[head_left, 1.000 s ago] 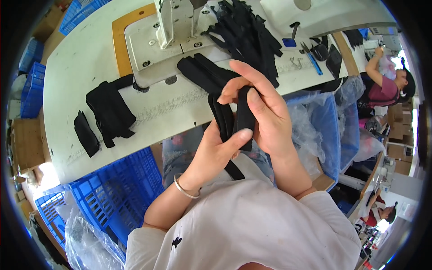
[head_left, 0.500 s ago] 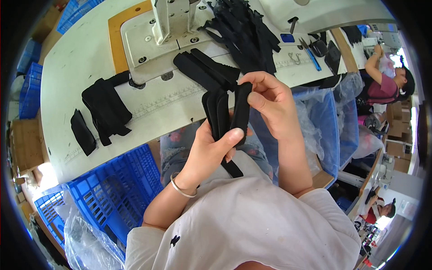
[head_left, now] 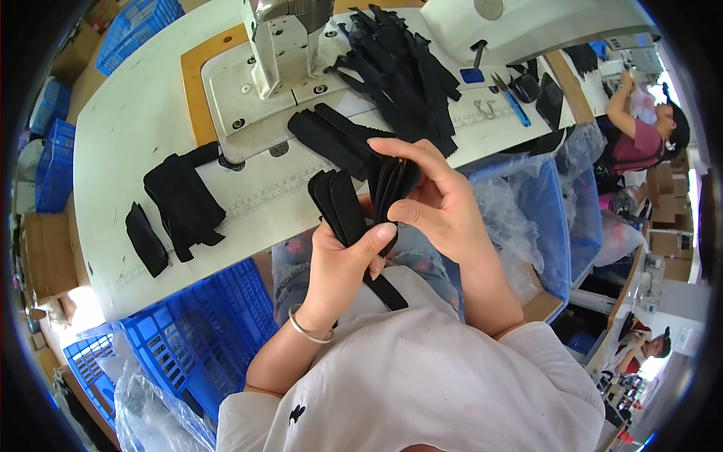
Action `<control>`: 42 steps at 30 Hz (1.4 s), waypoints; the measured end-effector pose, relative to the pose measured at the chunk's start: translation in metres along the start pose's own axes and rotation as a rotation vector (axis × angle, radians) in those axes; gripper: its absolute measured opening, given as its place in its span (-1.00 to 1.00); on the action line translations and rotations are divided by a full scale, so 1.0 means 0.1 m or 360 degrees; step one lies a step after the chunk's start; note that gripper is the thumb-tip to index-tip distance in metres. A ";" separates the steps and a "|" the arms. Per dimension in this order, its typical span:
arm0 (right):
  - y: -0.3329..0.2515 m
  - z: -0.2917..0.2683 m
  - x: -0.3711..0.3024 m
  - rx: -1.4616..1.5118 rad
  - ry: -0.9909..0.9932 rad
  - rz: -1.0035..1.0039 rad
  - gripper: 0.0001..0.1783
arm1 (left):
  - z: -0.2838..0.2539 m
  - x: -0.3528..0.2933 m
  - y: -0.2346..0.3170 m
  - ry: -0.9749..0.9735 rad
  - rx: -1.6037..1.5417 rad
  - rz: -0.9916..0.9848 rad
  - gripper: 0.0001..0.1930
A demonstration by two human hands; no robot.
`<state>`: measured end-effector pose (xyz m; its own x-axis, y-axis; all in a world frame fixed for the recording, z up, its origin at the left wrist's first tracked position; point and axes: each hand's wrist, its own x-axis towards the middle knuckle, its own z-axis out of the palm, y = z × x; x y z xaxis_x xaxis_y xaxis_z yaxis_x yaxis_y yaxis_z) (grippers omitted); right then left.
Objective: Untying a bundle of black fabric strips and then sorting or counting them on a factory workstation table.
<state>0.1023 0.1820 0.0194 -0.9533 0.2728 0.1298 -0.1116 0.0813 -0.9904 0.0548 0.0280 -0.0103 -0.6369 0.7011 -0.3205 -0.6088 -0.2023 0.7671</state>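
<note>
At five o'clock from the sewing machine point(head_left: 263, 64), the left grip point(head_left: 339, 260) is clamped on black strips point(head_left: 343, 203), apparently so they don't slip, while the right grip point(head_left: 446, 215) clamps their fanned ends point(head_left: 389, 179).

Curled left grip point(head_left: 345, 256) beside right grip point(head_left: 446, 207)

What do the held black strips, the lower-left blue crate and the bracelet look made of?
Black strips: probably matte fabric; soft folds, little shine.
Blue crate: likely moulded plastic, smooth, with a regular grid of openings.
Bracelet: perhaps smooth metal, given its pale, rigid-looking curve; plastic is possible.
</note>
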 end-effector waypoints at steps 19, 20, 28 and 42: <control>-0.15 -0.04 -0.06 0.0082 0.0486 0.0162 -0.79 | -0.01 0.05 0.01 -0.0128 -0.0497 -0.0125 -0.76; -0.17 -0.01 -0.07 -0.0055 0.0566 0.0121 -0.82 | -0.01 0.06 0.00 -0.0110 -0.0522 -0.0138 -0.80; -0.11 0.05 -0.07 -0.0632 0.0420 -0.0112 -0.80 | -0.01 0.06 -0.07 -0.0029 -0.0172 0.0004 -0.77; -0.05 -0.16 -0.08 0.0016 0.0368 0.0242 -0.86 | -0.01 0.07 0.01 -0.0010 -0.0513 -0.0195 -0.78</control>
<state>0.1152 0.1944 0.0239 -0.8700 0.4928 -0.0142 0.0239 0.0134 -0.9996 0.0494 0.0322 -0.0119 -0.5476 0.7375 -0.3953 -0.7994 -0.3215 0.5076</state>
